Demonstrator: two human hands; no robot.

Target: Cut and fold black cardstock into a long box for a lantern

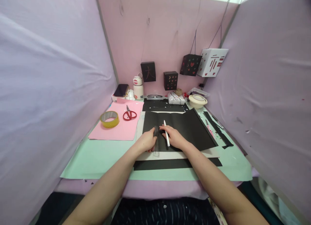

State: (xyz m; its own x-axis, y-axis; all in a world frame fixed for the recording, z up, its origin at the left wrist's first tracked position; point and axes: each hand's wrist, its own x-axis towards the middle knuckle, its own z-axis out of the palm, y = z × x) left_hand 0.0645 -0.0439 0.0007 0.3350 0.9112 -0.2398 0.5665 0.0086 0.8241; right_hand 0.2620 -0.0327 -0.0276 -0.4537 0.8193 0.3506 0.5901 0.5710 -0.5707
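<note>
A large sheet of black paper [191, 131], creased and raised at its right side, lies on a white board [143, 156]. Along the paper's left part runs a clear ruler [156, 147], its near end poking past the paper's edge. My left hand [147, 140] is closed at the ruler, with some fingers at the paper's near edge. Just to the right, my right hand [173, 137] grips a slim white pen [166, 134], its fingertips resting near the ruler on the black sheet. What lies under my left fingers is partly hidden.
Pink paper [123, 131] at the left bears yellow tape [109, 119] and red-handled scissors [129, 114]. A white bottle [138, 87] and a lidded bowl [197, 101] stand behind. Black strips [218, 129] lie right. Black boxes [190, 64] and a white box [212, 62] hang at the back.
</note>
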